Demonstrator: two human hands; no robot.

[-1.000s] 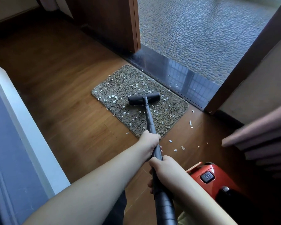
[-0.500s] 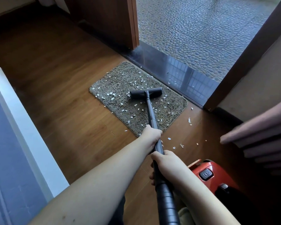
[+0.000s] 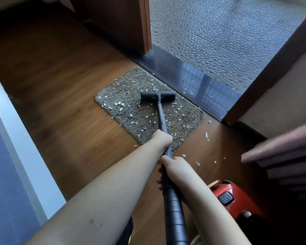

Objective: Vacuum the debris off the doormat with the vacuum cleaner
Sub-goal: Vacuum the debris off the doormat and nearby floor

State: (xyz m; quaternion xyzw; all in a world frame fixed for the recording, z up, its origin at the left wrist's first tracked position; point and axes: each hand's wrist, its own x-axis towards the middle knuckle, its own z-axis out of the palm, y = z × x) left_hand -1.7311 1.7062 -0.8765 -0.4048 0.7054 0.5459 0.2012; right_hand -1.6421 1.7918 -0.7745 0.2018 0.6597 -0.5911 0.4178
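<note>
Both hands, left hand (image 3: 162, 140) ahead of right hand (image 3: 173, 167), clench wand (image 3: 160, 115), doormat (image 3: 131, 110) beyond

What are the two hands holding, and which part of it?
Both grip the vacuum's black wand: the left hand farther down the thin tube, the right hand behind it, just above the ribbed hose.

- Your doormat (image 3: 131, 110) is rough, matt fibre pile.
- Beside the doormat, smooth wood floor (image 3: 60, 103).
- Beyond the doormat, glossy dark threshold (image 3: 193, 75).
- Your wand (image 3: 162, 119) looks matt black.
</note>
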